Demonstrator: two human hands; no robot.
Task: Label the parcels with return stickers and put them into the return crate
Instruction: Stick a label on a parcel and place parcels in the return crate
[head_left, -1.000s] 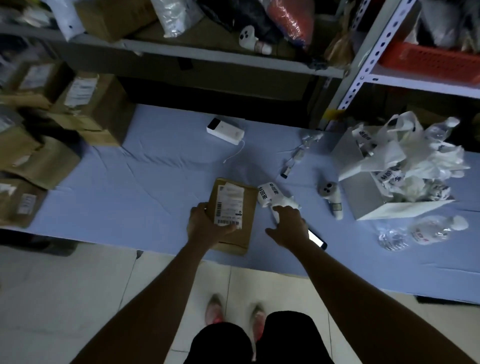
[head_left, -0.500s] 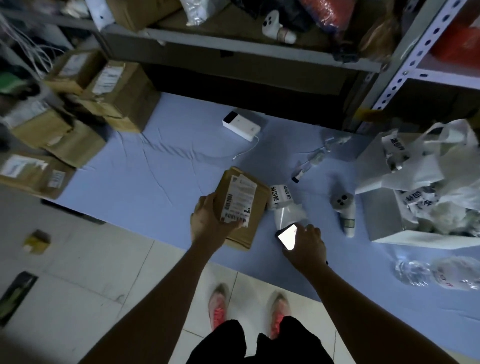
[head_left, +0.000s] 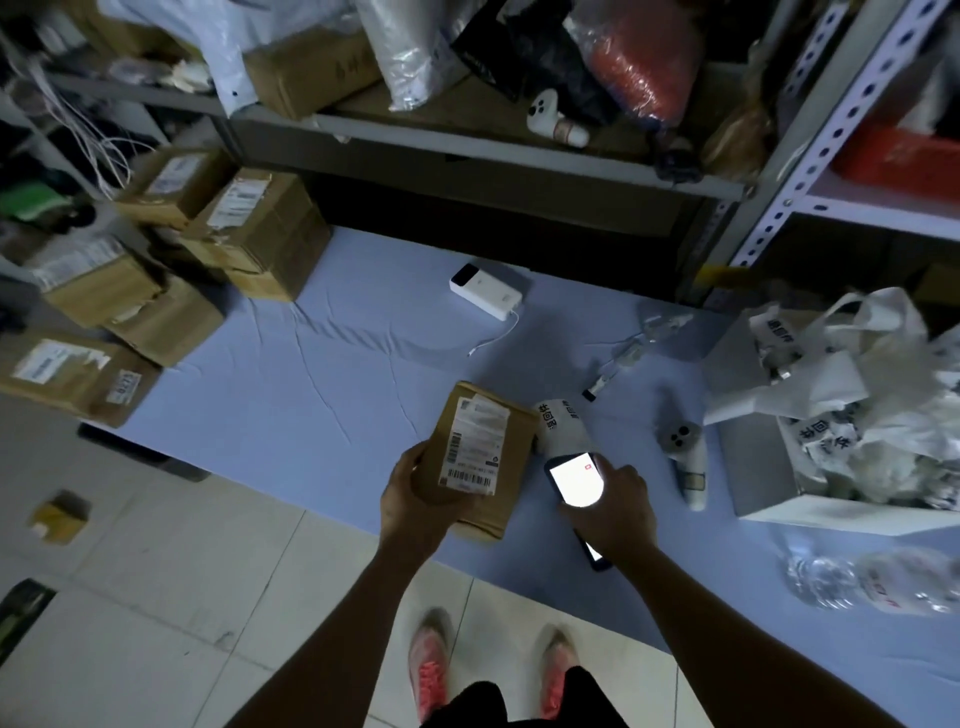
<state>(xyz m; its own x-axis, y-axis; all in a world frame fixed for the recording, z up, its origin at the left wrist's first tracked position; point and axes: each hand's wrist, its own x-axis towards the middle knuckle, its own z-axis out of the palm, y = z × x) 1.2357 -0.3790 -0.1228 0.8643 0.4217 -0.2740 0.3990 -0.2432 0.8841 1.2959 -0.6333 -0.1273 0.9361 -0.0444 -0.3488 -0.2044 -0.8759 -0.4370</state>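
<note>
My left hand (head_left: 415, 499) grips a small brown cardboard parcel (head_left: 475, 457) with a white shipping label, lifted a little above the blue mat (head_left: 311, 374). My right hand (head_left: 615, 512) holds a phone (head_left: 574, 480) with a bright white screen just right of the parcel. Behind the phone lies a roll of white return stickers (head_left: 558, 423) with black print. A second dark phone (head_left: 595, 553) lies on the mat under my right wrist.
Several brown parcels (head_left: 249, 234) are stacked at the left. A white power bank (head_left: 485, 291), a cable (head_left: 628, 356), a handheld scanner (head_left: 685, 460), a white box of crumpled sticker backing (head_left: 841, 415) and plastic bottles (head_left: 872, 577) are on the mat. Metal shelves (head_left: 519, 161) stand behind.
My right hand left the sticker roll, picked up the lit phone and raised it beside the parcel. My left hand lifted and tilted the parcel. The view swung left.
</note>
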